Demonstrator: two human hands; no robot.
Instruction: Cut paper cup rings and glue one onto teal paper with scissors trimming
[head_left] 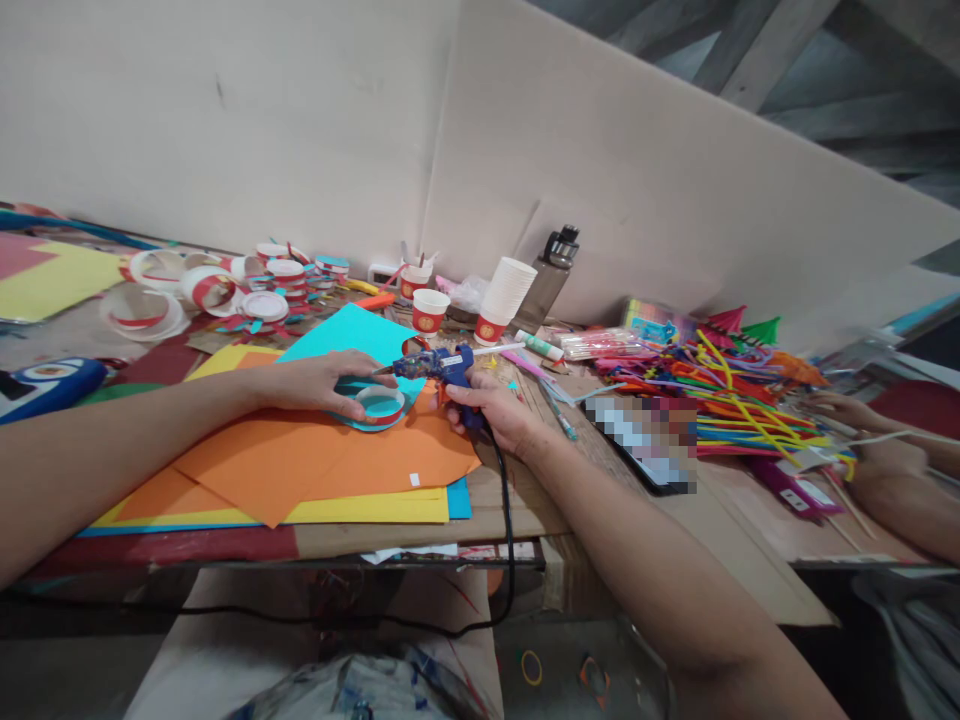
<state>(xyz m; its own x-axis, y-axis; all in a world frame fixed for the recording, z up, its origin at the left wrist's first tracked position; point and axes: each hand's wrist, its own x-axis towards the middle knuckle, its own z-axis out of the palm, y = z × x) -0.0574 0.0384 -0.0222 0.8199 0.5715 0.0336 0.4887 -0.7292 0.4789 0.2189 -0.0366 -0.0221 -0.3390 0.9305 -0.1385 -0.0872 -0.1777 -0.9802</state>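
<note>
The right hand [495, 408] grips a blue glue gun [454, 364], nozzle facing left; the left hand's [337, 380] fingers hold a blue paper ring [380, 405] above orange paper [352, 460], left of the nozzle

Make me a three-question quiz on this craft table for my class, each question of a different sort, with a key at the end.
1. True or false: the bottle stands to the left of the stacked cups, as the person sees them.

2. Which way does the nozzle of the glue gun point?
A. Toward the left hand
B. Toward the bottle
C. Toward the phone

3. Fill in the colour: the cable hanging from the glue gun is ____.

Key: 1. False; 2. A; 3. black
</note>
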